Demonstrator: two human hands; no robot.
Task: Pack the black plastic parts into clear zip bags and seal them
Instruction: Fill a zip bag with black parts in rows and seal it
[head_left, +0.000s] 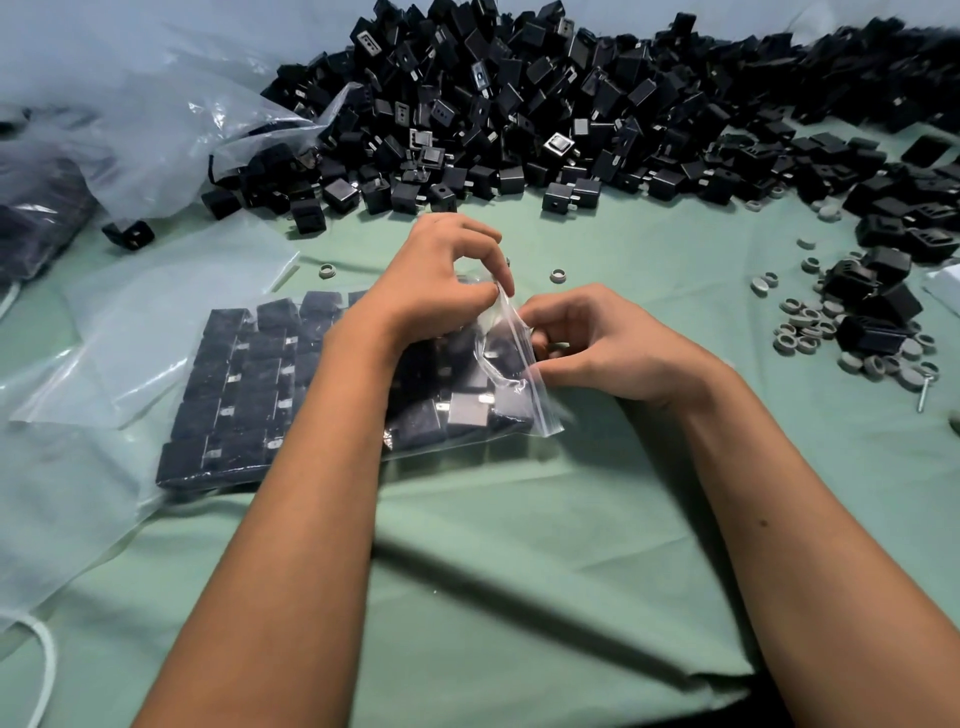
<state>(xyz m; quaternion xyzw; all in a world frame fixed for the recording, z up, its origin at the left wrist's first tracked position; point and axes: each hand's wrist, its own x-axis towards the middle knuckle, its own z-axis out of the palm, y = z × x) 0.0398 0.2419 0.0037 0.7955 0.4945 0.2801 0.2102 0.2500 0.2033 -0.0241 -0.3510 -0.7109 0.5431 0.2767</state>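
Two hands are working at the mouth of a filled zip bag (291, 395) lying on the green cloth (519, 545). In the head view, the left hand (436, 291) is pinching the bag's open edge near its far corner, and the right hand (587, 343) is pinching the same strip just beside it, probably to line up the two lips before pressing the seal along. The bag is holding rows of black parts packed flat. A big heap of loose black parts (545, 104) is lying beyond, within reach for later bags.
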